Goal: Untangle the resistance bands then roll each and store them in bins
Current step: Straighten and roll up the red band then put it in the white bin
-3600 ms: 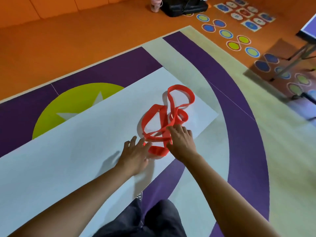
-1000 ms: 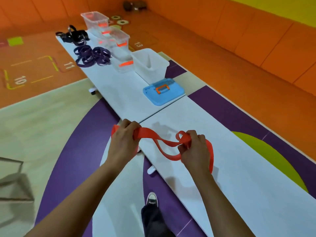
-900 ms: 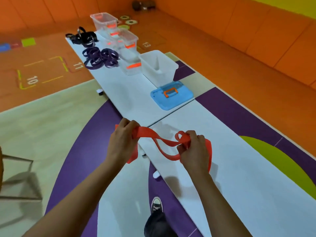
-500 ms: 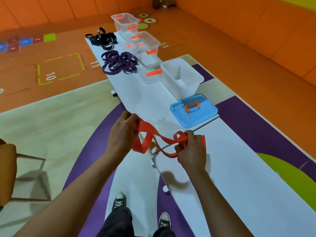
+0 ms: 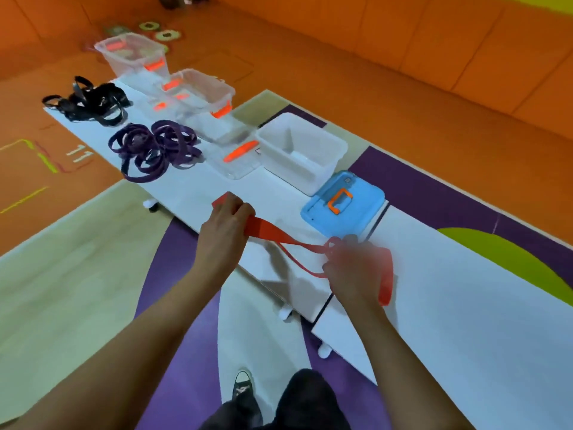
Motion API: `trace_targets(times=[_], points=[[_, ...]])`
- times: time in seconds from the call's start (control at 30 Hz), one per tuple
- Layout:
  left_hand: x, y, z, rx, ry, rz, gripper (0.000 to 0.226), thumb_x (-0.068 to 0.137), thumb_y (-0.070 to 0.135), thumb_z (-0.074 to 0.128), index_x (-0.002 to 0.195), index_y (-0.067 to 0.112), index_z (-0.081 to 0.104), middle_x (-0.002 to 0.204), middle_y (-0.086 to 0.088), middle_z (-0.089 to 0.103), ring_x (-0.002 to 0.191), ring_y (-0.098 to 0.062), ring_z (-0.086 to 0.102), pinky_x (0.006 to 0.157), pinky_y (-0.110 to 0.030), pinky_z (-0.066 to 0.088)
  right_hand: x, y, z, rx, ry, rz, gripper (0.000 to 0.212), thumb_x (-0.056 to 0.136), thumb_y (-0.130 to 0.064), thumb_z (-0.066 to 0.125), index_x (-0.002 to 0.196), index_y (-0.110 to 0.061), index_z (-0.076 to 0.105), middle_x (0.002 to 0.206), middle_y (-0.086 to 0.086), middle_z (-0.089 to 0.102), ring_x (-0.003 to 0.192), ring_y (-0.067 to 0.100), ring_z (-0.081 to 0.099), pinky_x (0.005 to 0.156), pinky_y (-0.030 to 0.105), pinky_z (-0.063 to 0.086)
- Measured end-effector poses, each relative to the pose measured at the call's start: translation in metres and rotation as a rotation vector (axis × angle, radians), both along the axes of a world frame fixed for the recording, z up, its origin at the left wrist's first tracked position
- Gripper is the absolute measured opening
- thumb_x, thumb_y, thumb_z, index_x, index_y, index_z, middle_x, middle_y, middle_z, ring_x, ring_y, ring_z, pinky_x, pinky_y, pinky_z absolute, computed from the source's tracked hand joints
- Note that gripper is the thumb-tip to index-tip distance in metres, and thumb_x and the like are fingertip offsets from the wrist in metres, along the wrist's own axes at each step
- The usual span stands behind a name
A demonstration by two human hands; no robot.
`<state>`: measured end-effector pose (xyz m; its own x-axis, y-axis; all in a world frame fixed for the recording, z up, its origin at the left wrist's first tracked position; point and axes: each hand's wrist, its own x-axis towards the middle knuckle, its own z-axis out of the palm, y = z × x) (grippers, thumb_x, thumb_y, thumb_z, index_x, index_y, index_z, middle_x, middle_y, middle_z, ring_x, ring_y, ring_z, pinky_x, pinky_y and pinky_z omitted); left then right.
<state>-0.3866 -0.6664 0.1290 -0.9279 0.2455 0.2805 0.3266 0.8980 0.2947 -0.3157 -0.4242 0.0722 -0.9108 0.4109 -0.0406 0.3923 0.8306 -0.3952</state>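
A red resistance band (image 5: 273, 234) stretches between both hands above the low white table (image 5: 192, 187). My left hand (image 5: 224, 226) grips one end of it. My right hand (image 5: 353, 271), blurred, grips the bunched other end, and a loop of the band hangs down past my wrist. Farther along the table lie a tangle of purple bands (image 5: 155, 148) and a tangle of black bands (image 5: 88, 102). An open white bin (image 5: 302, 152) stands just beyond my hands, with its blue lid (image 5: 344, 207) lying beside it.
Three clear bins with orange latches (image 5: 133, 54) (image 5: 201, 93) (image 5: 235, 150) line the table's far side. A second white table (image 5: 465, 305) joins at the right. An orange padded wall (image 5: 403, 41) runs behind. My shoe (image 5: 243, 386) is on the purple mat below.
I turned from the right table toward the bins, carrying the red band lifted off the surface. In the last second both hands moved forward along the table, closer to the white bin and blue lid.
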Motion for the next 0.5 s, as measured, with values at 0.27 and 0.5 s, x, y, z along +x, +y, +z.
trace_targets(times=[0.27,0.5], points=[[-0.072,-0.004,-0.019,-0.09,-0.038,-0.197,0.041,0.073,-0.008,0.075,0.107,0.01,0.061,0.115,-0.013,0.056,0.088,-0.035,0.051,0.047,-0.037,0.045,-0.028,-0.025,-0.01,0.108,-0.041,-0.226,0.067,0.079,-0.042,0.076,0.131,-0.012,0.047,0.12,0.015,0.052,0.097,0.033,0.059,0.081,0.042,0.048],[-0.136,-0.001,-0.033,-0.235,-0.069,-0.228,0.036,0.076,-0.01,0.071,0.106,0.007,0.062,0.118,-0.016,0.054,0.091,-0.038,0.051,0.046,-0.037,0.042,-0.071,-0.036,-0.048,-0.082,-0.103,-0.296,0.081,0.086,-0.073,0.056,0.139,-0.013,0.046,0.141,0.017,0.048,0.117,0.038,0.059,0.097,0.046,0.043]])
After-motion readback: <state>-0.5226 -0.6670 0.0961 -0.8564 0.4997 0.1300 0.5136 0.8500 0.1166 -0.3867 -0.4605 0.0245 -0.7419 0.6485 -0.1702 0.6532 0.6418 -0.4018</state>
